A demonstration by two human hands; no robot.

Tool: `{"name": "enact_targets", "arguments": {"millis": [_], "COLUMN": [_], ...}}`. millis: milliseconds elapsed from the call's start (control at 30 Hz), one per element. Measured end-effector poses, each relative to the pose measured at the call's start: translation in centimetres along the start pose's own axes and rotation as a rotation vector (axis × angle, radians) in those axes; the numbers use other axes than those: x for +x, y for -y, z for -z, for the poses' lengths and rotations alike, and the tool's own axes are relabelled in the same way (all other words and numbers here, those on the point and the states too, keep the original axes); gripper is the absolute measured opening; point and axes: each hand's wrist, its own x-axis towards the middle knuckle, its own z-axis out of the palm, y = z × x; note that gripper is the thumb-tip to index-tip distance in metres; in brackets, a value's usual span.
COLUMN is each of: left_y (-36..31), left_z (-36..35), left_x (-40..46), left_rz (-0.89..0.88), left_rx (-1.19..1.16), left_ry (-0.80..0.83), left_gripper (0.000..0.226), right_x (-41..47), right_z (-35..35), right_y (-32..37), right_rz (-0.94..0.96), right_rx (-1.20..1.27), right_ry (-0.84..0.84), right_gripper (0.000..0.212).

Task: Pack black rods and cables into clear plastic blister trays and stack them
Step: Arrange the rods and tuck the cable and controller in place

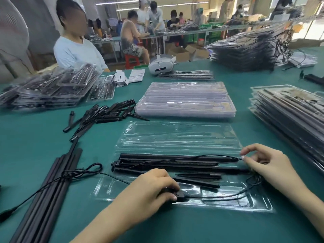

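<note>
A green table [52, 141] is seen filling most of the view, pretty cluttered tbh. Far right, a big heap of packed trays [245, 50] is piled up, and a neater stack of filled trays [287, 113] is set at the right edge. On the far left another pile of packs [49, 88] is slumped in front of a seated person [77, 50]. In the middle, a stack of empty trays [185, 100] is placed just beyond the open tray [177, 137] being worked on, which is laid flat near the centre. Long black rods [175, 162] are seated lengthwise in that tray, with a couple of shorter pieces just nearer. At the near left a bundle of long rods [45, 199] is laid diagonally, and a scatter of short black parts [105, 111] is spread left of the empty stack. A white headset [161, 64] is parked at the far middle. A thin cable [210, 157] is draped over the rods in the tray, its right end pinched between thumb and fingertip of the right hand [263, 163]. The left hand [150, 188] is curled down on the cable's black plug [180, 194] in the tray's near part, gripping it. A second cable [82, 172] is looped across the rod bundle at left.
</note>
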Motion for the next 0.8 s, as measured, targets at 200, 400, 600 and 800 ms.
{"name": "enact_targets", "arguments": {"millis": [200, 400, 600, 800], "left_y": [-0.5, -1.1, -0.4, 0.0], "left_z": [-0.9, -1.0, -0.2, 0.9], "left_x": [-0.1, 0.0, 0.3, 2.7], "left_rz": [0.011, -0.194, 0.044, 0.082], "left_rx": [0.064, 0.43, 0.08, 0.108], "left_ry": [-0.041, -0.071, 0.019, -0.156], "left_gripper": [0.026, 0.026, 0.027, 0.058], "right_x": [0.0, 0.0, -0.4, -1.9], "right_z": [0.1, 0.3, 2.0, 5.9], "right_y": [-0.2, -0.2, 0.3, -0.3], "right_rz": [0.017, 0.023, 0.1, 0.566], "right_rx": [0.006, -0.009, 0.007, -0.607], "right_ry": [0.008, 0.027, 0.066, 0.277], "right_gripper": [0.015, 0.015, 0.019, 0.041]}}
